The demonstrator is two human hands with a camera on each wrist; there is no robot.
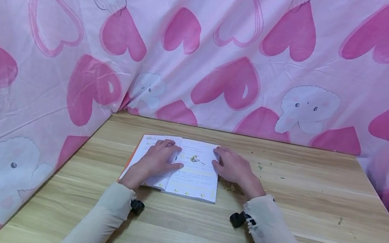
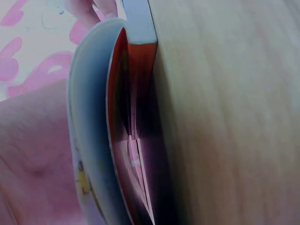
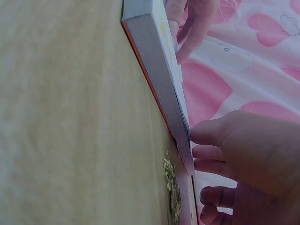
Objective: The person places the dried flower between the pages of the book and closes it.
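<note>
An open book point(image 1: 193, 184) lies on the wooden table, with printed white pages, small yellow drawings and an orange cover edge. My left hand point(image 1: 158, 158) rests over the left page, its fingers and thumb reaching past the fold. In the left wrist view the left-hand pages point(image 2: 89, 122) bow up, apart from the orange cover point(image 2: 112, 101). My right hand point(image 1: 235, 167) touches the book's right edge near its upper corner. The right wrist view shows that hand's thumb and fingers point(image 3: 208, 131) against the edge of the thick page block point(image 3: 157, 61).
Dried plant bits point(image 1: 230, 187) lie on the table point(image 1: 173, 239) just right of the book; small green scraps point(image 1: 260, 166) are scattered farther right. A pink heart-patterned cloth point(image 1: 229, 58) hangs behind and along both sides. A small black device point(image 1: 238, 219) sits at each wrist.
</note>
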